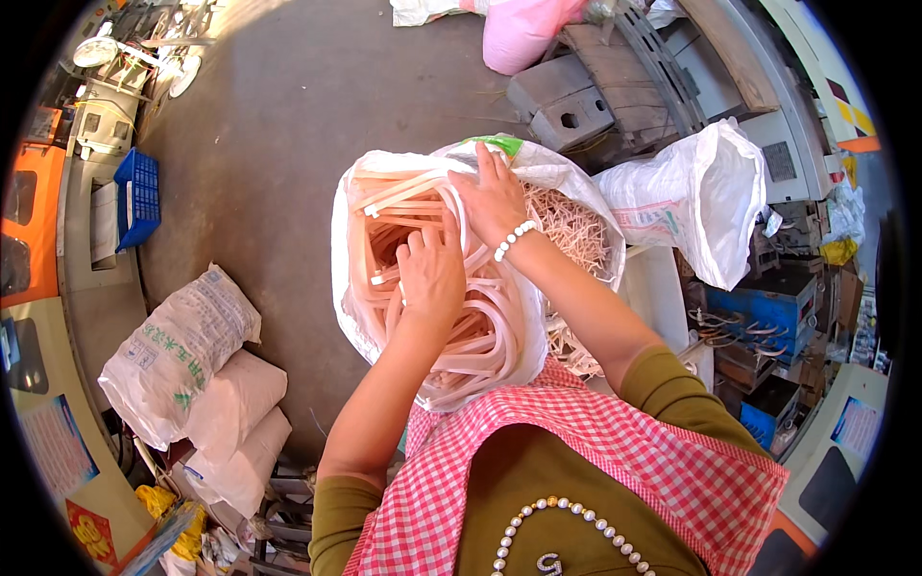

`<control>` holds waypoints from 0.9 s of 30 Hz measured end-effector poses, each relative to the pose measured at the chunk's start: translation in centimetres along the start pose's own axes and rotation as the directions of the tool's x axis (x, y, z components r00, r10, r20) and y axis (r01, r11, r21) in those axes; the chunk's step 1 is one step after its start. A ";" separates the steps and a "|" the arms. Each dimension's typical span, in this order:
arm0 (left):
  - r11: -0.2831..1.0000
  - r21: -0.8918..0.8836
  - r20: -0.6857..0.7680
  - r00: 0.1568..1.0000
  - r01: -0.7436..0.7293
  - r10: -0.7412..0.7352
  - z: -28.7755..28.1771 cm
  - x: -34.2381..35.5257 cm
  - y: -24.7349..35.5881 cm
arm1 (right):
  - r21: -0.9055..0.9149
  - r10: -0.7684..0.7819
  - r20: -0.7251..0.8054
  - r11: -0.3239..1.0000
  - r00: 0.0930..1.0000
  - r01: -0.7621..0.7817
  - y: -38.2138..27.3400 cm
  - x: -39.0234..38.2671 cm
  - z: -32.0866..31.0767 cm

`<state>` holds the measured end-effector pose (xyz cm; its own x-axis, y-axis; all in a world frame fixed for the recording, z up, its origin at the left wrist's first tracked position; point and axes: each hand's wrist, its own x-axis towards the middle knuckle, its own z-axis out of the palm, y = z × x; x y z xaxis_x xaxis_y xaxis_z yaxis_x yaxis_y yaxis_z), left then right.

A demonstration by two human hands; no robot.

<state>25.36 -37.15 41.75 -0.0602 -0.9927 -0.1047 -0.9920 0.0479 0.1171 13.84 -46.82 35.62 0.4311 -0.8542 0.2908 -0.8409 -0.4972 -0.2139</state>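
Pink plastic strips (490, 322), way too many overlapping to count, are looped up inside one white sack (343, 264) right in front of you. Two blunt, whitish ends poke out on the left side of the pile. You've got both hands in on it: your left hand (430, 274) is down on the strips, fingers curled, but I can't tell if it's actually clamped on any. Your right hand (495, 204), one white bead bracelet (516, 240) on the wrist, is at the sack's far rim with thumb and fingers apart; can't tell if it's pinching the edge. Just beside that there's one heap of thin shredded scraps (581, 235), then one open-mouthed white sack (663, 197) further right. Off to your left I count three stuffed sacks (182, 341) piled up, plus one blue crate (139, 197).
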 end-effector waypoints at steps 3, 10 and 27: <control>0.992 0.114 0.062 0.996 0.054 -0.061 1.0 1.9 -0.3 | 0.064 -0.005 0.050 0.998 0.999 0.002 0.2 0.4 0.7; 0.980 -0.194 0.018 0.999 0.034 -0.031 -0.3 1.6 -2.5 | -0.010 -0.003 0.044 1.000 0.999 0.003 0.3 0.5 0.2; -0.981 -0.095 0.066 0.984 0.169 0.164 -5.8 -3.0 -3.5 | -0.012 -0.029 -0.024 1.000 0.999 0.029 0.0 1.3 -0.2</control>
<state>29.65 -35.00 47.43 -0.2290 -0.9619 -0.1495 0.9734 -0.2257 -0.0391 14.39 -47.90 36.17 0.4474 -0.8356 0.3187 -0.8320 -0.5196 -0.1944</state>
